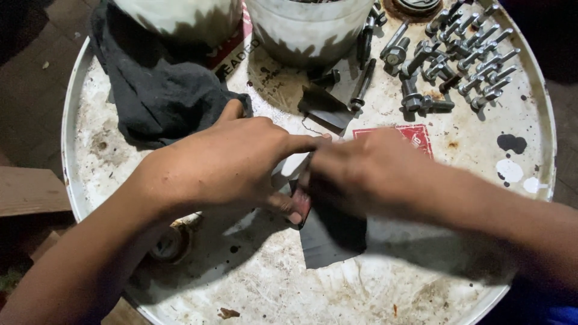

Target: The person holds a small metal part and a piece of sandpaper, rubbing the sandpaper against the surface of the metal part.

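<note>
At the far left a wooden plank (27, 189) lies beside the round white drum top that serves as the bench (108, 156), its paint stained and rusty. A dark cloth (159, 90) is heaped on the bench's upper left, partly under a white bucket (180, 18). The left hand (232, 162) reaches in from the lower left, forefinger stretched to the right and thumb pressed down on a dark grey sheet (328, 241) that lies flat near the middle of the bench. The right hand (361, 171) meets it there, fingers curled and pinched on the sheet's upper edge, so both hands are together, gripping the sheet. Behind them stands a second white bucket (307, 27), with smaller dark scraps (325, 105) at its foot. A red label (415, 137) shows past the right hand. Silver bolts (463, 57) lie clustered at the upper right.
</note>
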